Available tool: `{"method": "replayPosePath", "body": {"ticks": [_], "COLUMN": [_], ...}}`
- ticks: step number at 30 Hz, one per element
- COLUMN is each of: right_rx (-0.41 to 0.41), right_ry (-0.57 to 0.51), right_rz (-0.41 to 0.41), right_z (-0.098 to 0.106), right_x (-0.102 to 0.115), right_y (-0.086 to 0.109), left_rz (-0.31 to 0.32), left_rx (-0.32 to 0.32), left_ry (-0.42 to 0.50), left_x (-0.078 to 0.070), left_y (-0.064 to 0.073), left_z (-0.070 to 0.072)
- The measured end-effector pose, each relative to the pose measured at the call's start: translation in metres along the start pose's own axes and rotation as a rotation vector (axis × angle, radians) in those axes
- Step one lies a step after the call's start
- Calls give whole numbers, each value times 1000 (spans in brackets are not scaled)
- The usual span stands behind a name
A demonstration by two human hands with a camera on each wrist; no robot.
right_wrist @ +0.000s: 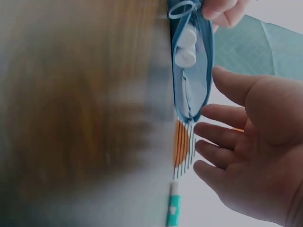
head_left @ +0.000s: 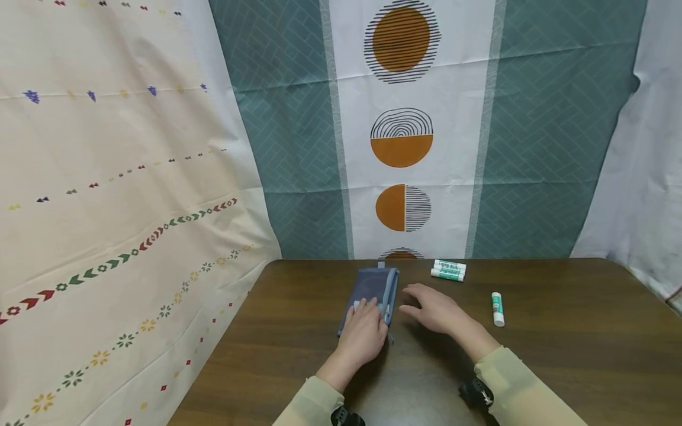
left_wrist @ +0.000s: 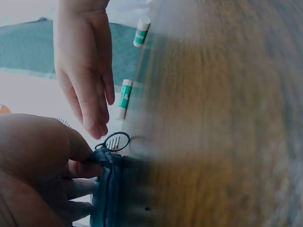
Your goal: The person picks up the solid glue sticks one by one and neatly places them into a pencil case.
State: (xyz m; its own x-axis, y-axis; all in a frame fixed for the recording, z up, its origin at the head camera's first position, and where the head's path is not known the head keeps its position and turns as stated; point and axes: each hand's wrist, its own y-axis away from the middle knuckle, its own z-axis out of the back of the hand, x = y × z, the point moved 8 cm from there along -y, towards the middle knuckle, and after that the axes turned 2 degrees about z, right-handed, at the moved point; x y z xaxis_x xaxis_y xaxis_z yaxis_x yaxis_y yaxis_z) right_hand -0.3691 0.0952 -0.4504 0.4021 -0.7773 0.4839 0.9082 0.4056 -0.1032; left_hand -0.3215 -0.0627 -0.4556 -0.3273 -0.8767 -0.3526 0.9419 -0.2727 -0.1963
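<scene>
A blue zippered pouch (head_left: 370, 283) lies on the table, its zipper side facing right. My left hand (head_left: 363, 336) lies over its near part and pinches the near end beside the zipper. The right wrist view looks into the unzipped pouch, where two white cylindrical ends (right_wrist: 185, 56) show inside; the rest of them is hidden. A ring-shaped zipper pull (left_wrist: 116, 141) sticks out at the near corner. My right hand (head_left: 438, 309) hovers just right of the pouch, fingers spread and nothing in them, with its fingertips close to the open edge.
Two white and green glue sticks (head_left: 449, 270) lie side by side near the back edge of the brown table (head_left: 575, 355). Another glue stick (head_left: 498, 309) lies farther right and nearer. Patterned cloth (head_left: 293, 148) hangs behind the table and along the left.
</scene>
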Motion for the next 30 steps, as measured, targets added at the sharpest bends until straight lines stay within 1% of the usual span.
{"method": "replayPosePath", "body": {"ticks": [7, 19, 22, 30], "right_rx": [-36, -68, -76, -85], "right_ry": [4, 18, 26, 75], "right_rz": [-39, -64, -64, -103], "right_z": [17, 39, 44, 56], "right_x": [-15, -39, -49, -72], "right_y": [11, 40, 49, 68], "left_rz": [-3, -5, -10, -2], "left_rx": [-4, -7, -11, -6], "left_ry": [-2, 8, 1, 4], "left_x": [-2, 0, -1, 0], "left_y": [0, 1, 1, 1], "left_z": [1, 0, 0, -1]}}
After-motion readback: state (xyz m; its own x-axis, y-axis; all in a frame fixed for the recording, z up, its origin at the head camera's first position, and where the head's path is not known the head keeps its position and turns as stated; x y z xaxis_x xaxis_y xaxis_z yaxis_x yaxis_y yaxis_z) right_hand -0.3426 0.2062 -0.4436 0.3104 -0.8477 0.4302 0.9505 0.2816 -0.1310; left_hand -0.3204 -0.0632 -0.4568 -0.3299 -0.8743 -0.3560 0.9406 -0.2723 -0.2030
